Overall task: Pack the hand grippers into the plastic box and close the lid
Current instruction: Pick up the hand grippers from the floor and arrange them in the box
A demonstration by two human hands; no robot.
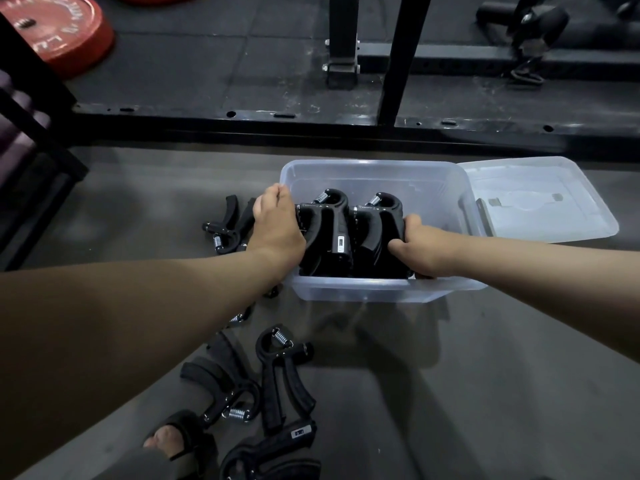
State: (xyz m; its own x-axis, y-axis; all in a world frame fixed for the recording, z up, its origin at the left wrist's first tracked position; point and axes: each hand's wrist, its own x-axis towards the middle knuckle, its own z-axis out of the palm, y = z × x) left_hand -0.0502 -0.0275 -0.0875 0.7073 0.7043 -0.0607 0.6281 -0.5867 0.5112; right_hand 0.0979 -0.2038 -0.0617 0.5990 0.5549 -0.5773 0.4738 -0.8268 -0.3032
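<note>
Clear plastic box (381, 293) is set on the floor (485, 375), its lid (540, 199) off and laid against its right side. Hand grippers (334, 230) are stood in two rows inside, grasped from either side by the curled fingers of the left hand (277, 226) and right hand (424, 251). Loose grippers (277, 372) are scattered left of the box.

Fingers of the right hand (424, 249) are hidden behind the hand grippers (346, 233); the weight plate (59, 32) is cropped.

Box (374, 165) far end: you have bare room beyond the packed grippers (334, 225).
Left floor: loose grippers (272, 386) crowd your path.
</note>
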